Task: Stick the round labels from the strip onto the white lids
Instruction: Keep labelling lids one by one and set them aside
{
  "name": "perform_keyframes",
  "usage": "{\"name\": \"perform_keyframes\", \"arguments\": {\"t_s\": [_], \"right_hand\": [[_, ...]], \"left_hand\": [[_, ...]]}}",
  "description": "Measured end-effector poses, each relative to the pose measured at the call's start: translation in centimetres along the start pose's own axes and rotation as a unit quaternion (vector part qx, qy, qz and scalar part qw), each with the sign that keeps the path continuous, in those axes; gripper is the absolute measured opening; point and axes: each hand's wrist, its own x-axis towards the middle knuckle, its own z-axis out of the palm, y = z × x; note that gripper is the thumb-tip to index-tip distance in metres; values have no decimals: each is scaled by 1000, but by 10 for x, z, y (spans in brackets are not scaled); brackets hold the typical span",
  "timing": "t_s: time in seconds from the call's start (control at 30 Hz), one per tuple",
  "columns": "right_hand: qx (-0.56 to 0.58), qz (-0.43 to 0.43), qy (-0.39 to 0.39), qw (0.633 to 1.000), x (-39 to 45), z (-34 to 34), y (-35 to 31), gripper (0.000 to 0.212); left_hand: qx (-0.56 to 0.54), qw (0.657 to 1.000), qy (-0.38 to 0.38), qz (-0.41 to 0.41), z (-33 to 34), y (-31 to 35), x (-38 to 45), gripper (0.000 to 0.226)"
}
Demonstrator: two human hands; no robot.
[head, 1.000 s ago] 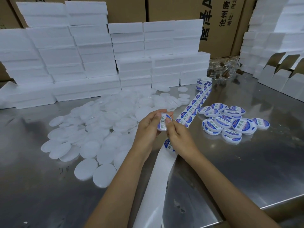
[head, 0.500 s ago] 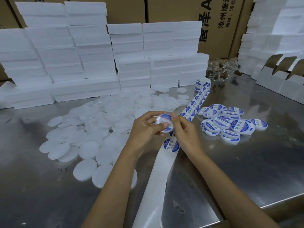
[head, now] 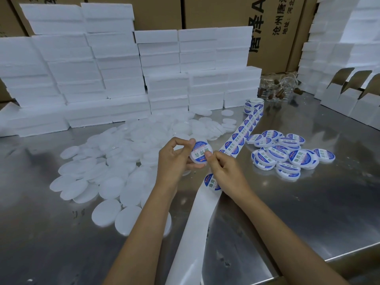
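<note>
Head view: your left hand (head: 174, 159) gripped a white lid (head: 199, 152) above mid-bench; your right hand (head: 224, 169) pressed its thumb on the round label (head: 200, 151). Label strip (head: 242, 132) ran toward the far edge.

Left of the strip (head: 207, 202), on the table (head: 308, 212): loose lids (head: 115, 161); right of it, labelled lids (head: 285, 155). Behind the loose lids, stacked foam blocks (head: 123, 79), with cartons (head: 205, 11) farther back. At the strip's far end, the roll (head: 254, 104).

Labelled lid (head: 199, 151) in left hand (head: 174, 159) — right hand (head: 224, 169) thumb on its label, above the strip (head: 197, 219).
</note>
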Motion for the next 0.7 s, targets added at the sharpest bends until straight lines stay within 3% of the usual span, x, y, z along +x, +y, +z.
{"name": "perform_keyframes", "arguments": {"t_s": [0.1, 0.2, 0.27, 0.43, 0.7], "right_hand": [[-50, 14, 44, 998, 2, -2, 5, 53], [-158, 6, 78, 984, 0, -4, 7, 62], [-172, 0, 87, 981, 1, -4, 9, 64], [-134, 5, 103, 986, 4, -7, 11, 53], [55, 37, 8, 998, 6, -11, 1, 54]], "left_hand": [[13, 999, -35, -5, 2, 1, -2, 12], [8, 997, -70, -20, 2, 2, -4, 17], [-10, 995, -100, -31, 1, 2, -4, 19], [-3, 988, -154, -29, 4, 0, -5, 44], [-7, 996, -89, 1, 6, -2, -5, 29]]}}
